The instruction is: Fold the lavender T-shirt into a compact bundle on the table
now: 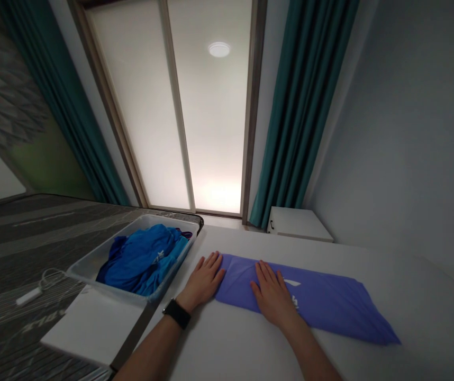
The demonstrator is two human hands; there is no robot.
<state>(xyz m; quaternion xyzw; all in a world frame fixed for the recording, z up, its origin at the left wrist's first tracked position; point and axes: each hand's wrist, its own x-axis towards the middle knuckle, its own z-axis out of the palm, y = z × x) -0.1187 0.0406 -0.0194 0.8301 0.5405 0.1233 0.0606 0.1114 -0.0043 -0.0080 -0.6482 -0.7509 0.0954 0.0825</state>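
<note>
A purple garment (330, 304), folded into a long flat strip with white print, lies across the white table (227, 344). At its left end my left hand (205, 280) rests flat, fingers stretched out, partly on the cloth's edge and partly on the tabletop. My right hand (272, 293) lies palm down on the cloth left of its middle, fingers extended, covering part of the print. The strip's far right end tapers to a loose corner. Neither hand grips the cloth. A black watch (176, 313) is on my left wrist.
Left of the table, a clear plastic bin (88, 270) holds blue clothes (143, 256). Below it are a white flat board (96, 323) and a white plug with a cable (29, 296). A white cabinet (300, 225) stands beyond the table, near a teal curtain (302, 106).
</note>
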